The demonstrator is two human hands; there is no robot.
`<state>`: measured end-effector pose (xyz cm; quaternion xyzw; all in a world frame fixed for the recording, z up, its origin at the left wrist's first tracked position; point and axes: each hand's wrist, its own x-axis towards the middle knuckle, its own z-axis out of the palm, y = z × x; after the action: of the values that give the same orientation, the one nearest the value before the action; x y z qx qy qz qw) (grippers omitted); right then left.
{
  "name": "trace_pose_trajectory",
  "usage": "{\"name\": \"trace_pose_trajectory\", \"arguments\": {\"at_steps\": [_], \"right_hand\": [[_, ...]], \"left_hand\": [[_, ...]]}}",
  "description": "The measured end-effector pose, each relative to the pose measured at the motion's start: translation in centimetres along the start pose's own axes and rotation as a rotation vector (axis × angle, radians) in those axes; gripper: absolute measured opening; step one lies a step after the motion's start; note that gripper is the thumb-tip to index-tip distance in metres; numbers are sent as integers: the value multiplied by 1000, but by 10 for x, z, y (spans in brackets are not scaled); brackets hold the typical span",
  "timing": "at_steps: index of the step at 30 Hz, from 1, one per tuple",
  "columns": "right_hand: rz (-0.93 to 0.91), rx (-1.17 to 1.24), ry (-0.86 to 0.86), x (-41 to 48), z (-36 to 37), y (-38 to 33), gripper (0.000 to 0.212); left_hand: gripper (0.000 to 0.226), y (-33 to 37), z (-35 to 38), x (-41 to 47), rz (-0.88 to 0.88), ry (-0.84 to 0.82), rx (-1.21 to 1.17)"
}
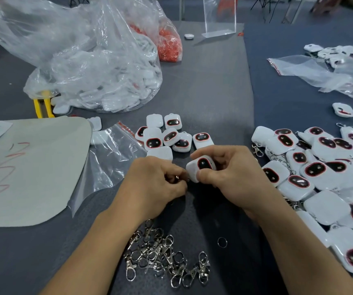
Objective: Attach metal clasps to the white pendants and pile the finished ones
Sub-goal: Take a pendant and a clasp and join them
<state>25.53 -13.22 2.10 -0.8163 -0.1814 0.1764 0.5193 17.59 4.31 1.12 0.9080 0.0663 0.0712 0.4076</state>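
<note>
Nearest lies a heap of clasps (165, 260) on the worktop (214, 81), with a loose ring (222, 242) just to its right. Above them the left hand (158, 182) pinches a small metal piece (177, 177), fingers curled. The right hand (231, 173) grips a pendant (201, 167), dark window up, touching that piece. A pile (324, 177) of clasped pendants spreads to the right. Beyond the hands sits a small group (167, 135) of pendants; farther off, a clear bag (90, 67) of white pieces.
</note>
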Motion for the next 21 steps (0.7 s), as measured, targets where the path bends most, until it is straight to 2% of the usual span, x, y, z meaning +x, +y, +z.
{"name": "trace_pose_trajectory", "arguments": {"at_steps": [4, 13, 17, 19, 21], "right_hand": [[-50, -71, -12, 1, -2, 0, 29], [-33, -102, -49, 1, -4, 1, 29], [-57, -128, -34, -2, 1, 3, 27], [-35, -77, -40, -1, 1, 2, 27], [17, 83, -38, 0, 1, 1, 29]], "left_hand": [[38, 1, 0, 0, -19, 4, -8], [15, 3, 2, -1, -68, 19, -4], [18, 4, 2, -1, -58, 31, 9], [23, 5, 3, -1, -38, 66, 4], [24, 5, 3, -1, 3, 130, -22]]}}
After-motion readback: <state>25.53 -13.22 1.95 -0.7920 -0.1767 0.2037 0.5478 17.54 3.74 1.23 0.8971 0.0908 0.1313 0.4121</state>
